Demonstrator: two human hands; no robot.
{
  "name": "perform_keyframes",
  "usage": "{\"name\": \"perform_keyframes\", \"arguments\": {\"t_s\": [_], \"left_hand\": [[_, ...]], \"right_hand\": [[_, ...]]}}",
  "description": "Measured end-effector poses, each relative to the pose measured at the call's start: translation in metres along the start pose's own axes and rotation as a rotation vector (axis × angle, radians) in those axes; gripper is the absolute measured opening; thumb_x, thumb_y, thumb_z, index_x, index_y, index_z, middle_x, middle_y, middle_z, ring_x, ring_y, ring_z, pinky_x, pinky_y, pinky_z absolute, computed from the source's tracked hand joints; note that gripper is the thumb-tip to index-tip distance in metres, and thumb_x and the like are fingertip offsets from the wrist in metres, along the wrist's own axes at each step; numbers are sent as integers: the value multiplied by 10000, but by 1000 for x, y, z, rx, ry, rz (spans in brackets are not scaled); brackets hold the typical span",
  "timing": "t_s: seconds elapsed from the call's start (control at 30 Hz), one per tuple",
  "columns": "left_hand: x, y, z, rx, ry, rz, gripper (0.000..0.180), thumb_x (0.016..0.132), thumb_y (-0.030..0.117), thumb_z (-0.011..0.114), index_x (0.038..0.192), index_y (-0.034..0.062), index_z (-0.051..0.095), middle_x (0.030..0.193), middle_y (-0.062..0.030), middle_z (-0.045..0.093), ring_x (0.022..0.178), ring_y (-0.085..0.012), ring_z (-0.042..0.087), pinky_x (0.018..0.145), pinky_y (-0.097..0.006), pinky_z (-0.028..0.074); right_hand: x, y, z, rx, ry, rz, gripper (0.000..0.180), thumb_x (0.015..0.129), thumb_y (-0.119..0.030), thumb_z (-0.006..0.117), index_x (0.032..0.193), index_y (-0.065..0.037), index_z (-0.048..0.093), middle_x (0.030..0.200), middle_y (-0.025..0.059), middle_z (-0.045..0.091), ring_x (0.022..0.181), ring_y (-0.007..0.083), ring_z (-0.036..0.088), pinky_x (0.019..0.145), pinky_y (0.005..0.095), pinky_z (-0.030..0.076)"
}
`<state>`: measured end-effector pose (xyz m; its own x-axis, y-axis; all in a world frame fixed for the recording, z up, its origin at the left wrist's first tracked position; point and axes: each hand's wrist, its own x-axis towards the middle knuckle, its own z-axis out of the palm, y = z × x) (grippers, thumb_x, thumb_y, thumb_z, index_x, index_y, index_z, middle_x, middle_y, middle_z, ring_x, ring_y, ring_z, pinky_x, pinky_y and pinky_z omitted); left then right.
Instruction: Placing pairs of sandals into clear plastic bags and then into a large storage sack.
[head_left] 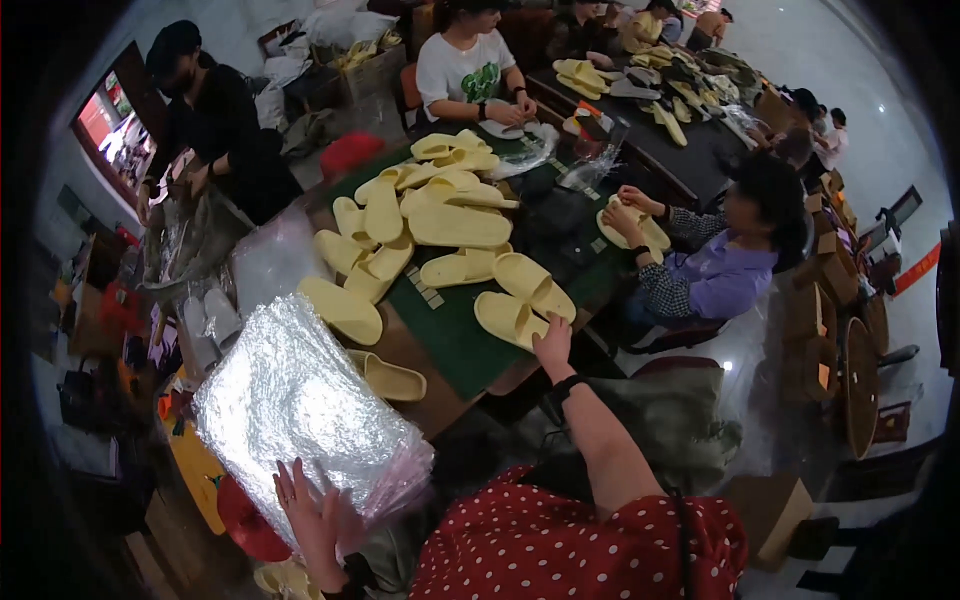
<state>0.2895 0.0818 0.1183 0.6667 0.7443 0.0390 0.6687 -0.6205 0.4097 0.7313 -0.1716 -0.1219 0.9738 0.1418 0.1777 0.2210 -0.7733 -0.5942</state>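
Observation:
My right hand [554,343] reaches out to the near edge of the table, its fingers closed on the heel end of a pale yellow slipper [505,315]. Another yellow slipper [535,283] lies right beside that one. My left hand [310,512] is spread, its fingers apart, at the lower edge of a thick stack of shiny clear plastic bags [300,400]. Whether its palm presses on the bags I cannot tell. A heap of similar yellow slippers [460,225] covers the middle of the table.
The green table top [450,350] carries small square stickers. A person in purple [720,275] holds slippers at the right; one in white [475,75] sits across. Someone in black [215,130] stands far left. A red stool [250,520] is beside the bags, cardboard boxes [770,515] lower right.

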Motion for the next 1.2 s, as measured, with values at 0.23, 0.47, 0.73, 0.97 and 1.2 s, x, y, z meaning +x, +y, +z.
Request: {"name": "perform_keyframes", "arguments": {"t_s": [0.23,0.47,0.73,0.97,1.2], "left_hand": [[20,7,23,130,-102,-166,758,680,233,783,1364,97,486,1488,-229,363,1369,-434,323,1128,-481,279],[16,1,32,45,-53,-199,773,650,167,785,1362,99,493,1489,-220,367,1379,-419,315,1129,-483,278],[16,5,30,42,-62,-229,766,656,178,790,1360,96,499,1496,-208,365,1393,-408,300,1137,-476,266],[13,6,31,34,-51,-220,756,705,229,773,1391,105,481,1500,-216,355,1389,-418,298,1140,-481,256],[28,32,36,266,1,-262,696,842,392,642,1429,83,430,1484,-261,358,1325,-480,344,1115,-492,281]], "right_hand": [[84,24,38,-75,-209,-28,506,724,-198,735,1151,8,557,1199,237,513,1138,429,464,949,501,413],[50,-8,58,44,-380,-98,331,786,-232,693,997,9,610,979,212,618,890,401,603,771,475,489],[-38,-58,71,6,-444,-268,326,744,-192,703,953,23,575,1007,223,578,881,394,601,766,467,514],[-36,-43,66,169,-461,-151,264,774,-179,691,924,-8,558,886,230,591,867,415,595,749,489,488],[-32,-73,-28,424,-186,27,283,844,-188,676,880,61,548,777,223,600,732,369,604,649,433,460]]}}
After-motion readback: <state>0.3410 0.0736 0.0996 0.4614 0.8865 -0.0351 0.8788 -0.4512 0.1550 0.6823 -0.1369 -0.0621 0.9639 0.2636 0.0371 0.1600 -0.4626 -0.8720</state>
